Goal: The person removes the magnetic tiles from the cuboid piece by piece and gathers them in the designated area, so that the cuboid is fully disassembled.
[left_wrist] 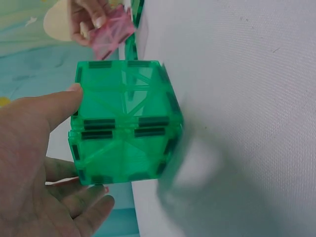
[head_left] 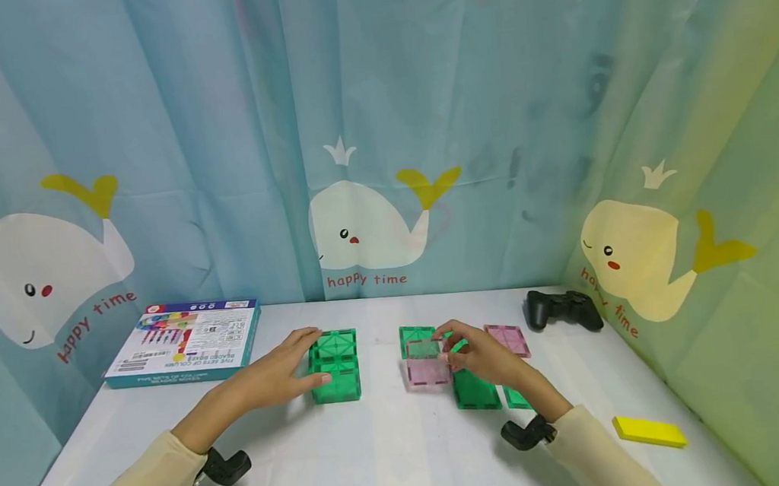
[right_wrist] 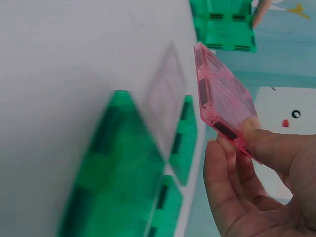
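"Left of centre on the tabletop (head_left: 389, 457), what is the state?"

"My left grip (head_left: 272, 376) holds a boxlike green assembly (head_left: 342, 385), thumb and fingers spread wide about its left side. Material: translucent plastic, square panels, diagonal ribs, dark inserts along the edges."

"Fault risk there?"

"Uneven squeezing could part the seam between panels. Sideways pressure could slide the assembly across the white, finely textured surface."

"Rightward of that?"

"My right grip (head_left: 484, 357) pinches a pink tile (head_left: 427, 372) narrowly by one edge. The tile is raised and tilted, right of the assembly and near the flat green tiles (head_left: 477, 393)."

"Cause for caution?"

"One-sided support: the smooth, thin tile could pivot or slip. I judge the inserts magnetic; carried low, the tile could snap to a green one."

"Far right?"

"A black controller (head_left: 562, 309), rounded and two-handled, then a yellow block (head_left: 649, 431), a plain opaque oblong. Both lie well apart from the tile; I rate neither an obstruction."
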Tool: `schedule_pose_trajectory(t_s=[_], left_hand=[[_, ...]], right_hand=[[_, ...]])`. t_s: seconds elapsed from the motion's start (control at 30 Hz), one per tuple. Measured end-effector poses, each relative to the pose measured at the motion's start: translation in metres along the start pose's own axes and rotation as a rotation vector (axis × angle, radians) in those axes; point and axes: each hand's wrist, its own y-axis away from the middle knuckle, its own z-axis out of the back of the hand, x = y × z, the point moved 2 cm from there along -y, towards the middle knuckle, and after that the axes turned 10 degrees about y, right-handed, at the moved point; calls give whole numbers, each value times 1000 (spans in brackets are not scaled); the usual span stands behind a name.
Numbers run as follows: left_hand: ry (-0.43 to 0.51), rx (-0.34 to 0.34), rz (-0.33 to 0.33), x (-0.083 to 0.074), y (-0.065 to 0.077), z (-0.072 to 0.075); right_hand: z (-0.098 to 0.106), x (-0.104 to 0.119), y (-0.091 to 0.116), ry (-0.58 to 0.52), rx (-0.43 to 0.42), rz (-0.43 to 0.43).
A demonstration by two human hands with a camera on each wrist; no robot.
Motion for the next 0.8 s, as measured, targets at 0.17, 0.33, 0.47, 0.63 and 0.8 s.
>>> schedule_pose_trajectory(t_s=[0.17,0.33,0.47,0.63,0.8], left_hand=[[-12,-5,3,-1,0,0],[-15,-3,10,-2,1,0],[-13,-2,18,-2,1,0],[-7,0,23,-3,2,0],[-7,0,12,-3,1,0]], right_hand=[[-11,-8,5,19,-3,5],[-19,-8,7,69,-13,-1],[-22,-4,6,177,-29,-27],[-23,3,4,290,-33,-58],[-27,5,3,344,-5,-92]])
